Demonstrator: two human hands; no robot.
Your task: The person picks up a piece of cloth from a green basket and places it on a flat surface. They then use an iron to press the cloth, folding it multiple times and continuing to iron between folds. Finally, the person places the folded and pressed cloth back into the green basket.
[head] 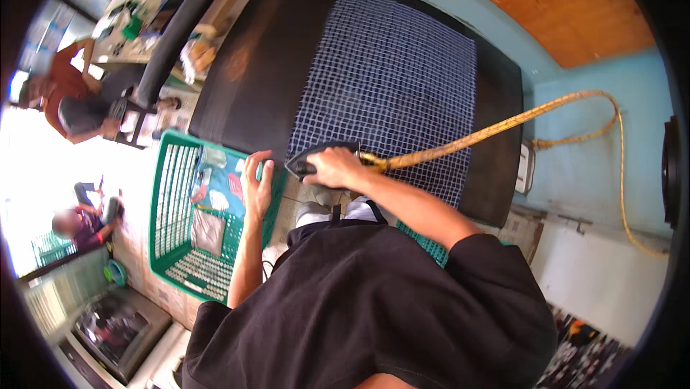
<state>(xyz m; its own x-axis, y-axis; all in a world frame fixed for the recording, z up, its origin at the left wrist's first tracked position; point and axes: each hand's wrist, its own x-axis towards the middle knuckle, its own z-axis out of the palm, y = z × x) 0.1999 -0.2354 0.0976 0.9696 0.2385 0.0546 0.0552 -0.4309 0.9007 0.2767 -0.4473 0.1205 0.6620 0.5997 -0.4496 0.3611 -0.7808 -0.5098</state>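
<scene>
My right hand (335, 167) grips the handle of a dark clothes iron (303, 161). The iron rests at the near left corner of a navy cloth with a white grid (393, 81), which lies spread flat on a dark padded ironing table (253, 60). From the back of the iron a cord in a yellow sleeve (447, 149) runs right, across the cloth. My left hand (257, 181) is raised with its fingers apart and nothing in them. It hovers by the rim of a green plastic basket (156, 200), left of the iron.
Inside the basket lie a blue patterned cloth (218, 178) and a pale folded cloth (207, 232). The cord loops up near a wall outlet (524, 168). A dark padded pole (183, 33) slants at upper left. Two people (70, 92) sit farther left. A television (118, 335) stands at lower left.
</scene>
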